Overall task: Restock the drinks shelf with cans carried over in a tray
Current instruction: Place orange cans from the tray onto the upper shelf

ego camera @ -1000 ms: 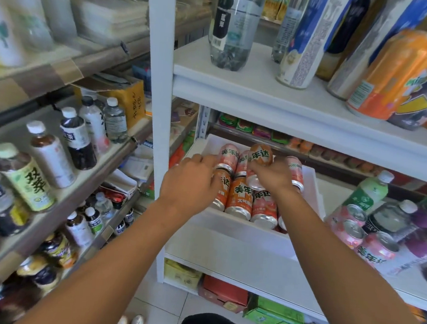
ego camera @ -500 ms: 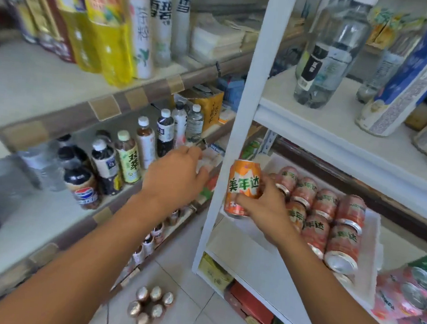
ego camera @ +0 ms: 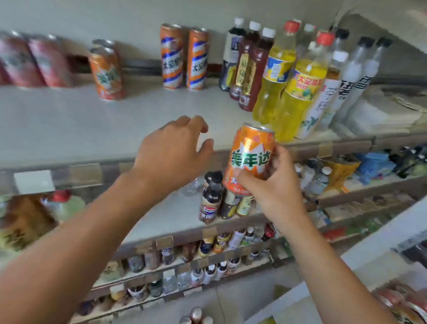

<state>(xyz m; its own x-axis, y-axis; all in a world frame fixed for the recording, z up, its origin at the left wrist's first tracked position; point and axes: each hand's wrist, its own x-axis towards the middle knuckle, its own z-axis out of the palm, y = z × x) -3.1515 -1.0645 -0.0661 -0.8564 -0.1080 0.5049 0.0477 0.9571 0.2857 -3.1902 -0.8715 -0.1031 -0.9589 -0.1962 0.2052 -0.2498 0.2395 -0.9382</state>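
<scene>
Since half a second ago the view has swung left and up, away from the white rack to the long shelf [ego camera: 55,127], and the orange can [ego camera: 250,157] has risen with the right hand [ego camera: 269,190] to the level of that shelf's front edge. That hand grips the can upright from below and behind: the thumb crosses its lower front, the fingers curl round its right side, and the top rim stands clear above the hand. The can is held in the air just in front of the shelf edge, not yet set down. The left hand [ego camera: 172,153] hovers just left of the can, apart from it, palm down over the shelf's bare front, fingers loosely spread and holding nothing. Farther back on the shelf, a like orange can [ego camera: 106,75] stands with another close behind it; two tall orange-and-blue cans [ego camera: 182,58] stand to its right, and blurred pink cans [ego camera: 27,60] to its left. Right of the tall cans is a cluster of bottles [ego camera: 279,74], dark, yellow and clear. At the lower right edge, more cans [ego camera: 411,313] lie in the tray [ego camera: 283,320], well apart from both hands.
</scene>
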